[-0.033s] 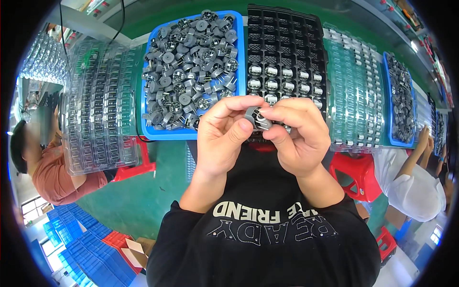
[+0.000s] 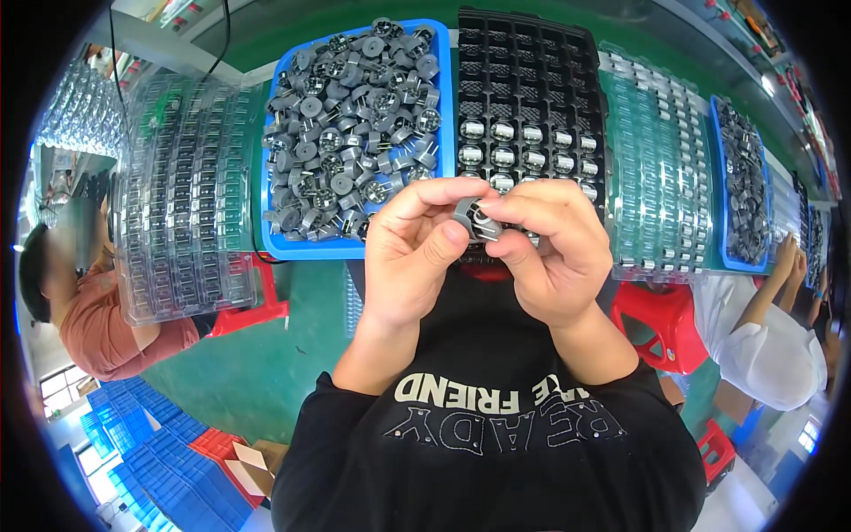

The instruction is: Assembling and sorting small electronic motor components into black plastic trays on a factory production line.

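My left hand is closed around a small grey round part with bright metal prongs, pinched between thumb and fingers. From the other side, the thumb and forefinger of my right hand grip the same part at its prongs. My fingertips hide some of it. Beyond my left hand, a blue tray is heaped with similar grey parts. Behind my right hand lies a black cell tray; shiny silver cylindrical pieces fill its nearer rows, while its farther cells are bare.
Clear plastic trays are stacked at the left, and another clear tray with silver pieces lies at the right. Beyond it stands a second blue tray. People sit on both sides, by red stools. Blue crates stand at lower left.
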Available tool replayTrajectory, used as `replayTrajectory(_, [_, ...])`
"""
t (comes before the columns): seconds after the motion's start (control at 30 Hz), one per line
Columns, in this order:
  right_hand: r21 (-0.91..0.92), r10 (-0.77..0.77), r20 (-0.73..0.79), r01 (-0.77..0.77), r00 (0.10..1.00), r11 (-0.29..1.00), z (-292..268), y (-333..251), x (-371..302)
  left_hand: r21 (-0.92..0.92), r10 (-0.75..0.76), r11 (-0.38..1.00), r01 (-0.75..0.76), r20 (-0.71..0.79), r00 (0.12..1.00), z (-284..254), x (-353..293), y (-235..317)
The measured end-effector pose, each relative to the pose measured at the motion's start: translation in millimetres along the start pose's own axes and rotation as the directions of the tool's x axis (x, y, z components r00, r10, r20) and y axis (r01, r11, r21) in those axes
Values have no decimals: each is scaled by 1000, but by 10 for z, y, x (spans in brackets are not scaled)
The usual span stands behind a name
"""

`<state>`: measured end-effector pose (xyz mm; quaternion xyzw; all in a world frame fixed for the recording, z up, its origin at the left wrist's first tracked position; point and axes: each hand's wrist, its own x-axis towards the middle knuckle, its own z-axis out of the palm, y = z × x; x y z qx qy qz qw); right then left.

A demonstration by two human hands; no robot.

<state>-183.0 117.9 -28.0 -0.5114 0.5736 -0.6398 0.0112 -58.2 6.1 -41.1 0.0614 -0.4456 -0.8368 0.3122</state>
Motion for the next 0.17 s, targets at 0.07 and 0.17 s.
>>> replayTrajectory(0.07, [-4, 4, 15, -4, 1000, 1000, -3, -1, 11, -33, -3, 999, 3, 7, 1000, -10, 2, 7])
replayTrajectory(0.17, [3, 4, 31, -4, 999, 1000, -10, 4, 23, -30, -11, 999, 11, 18, 1000, -30, 7, 3])
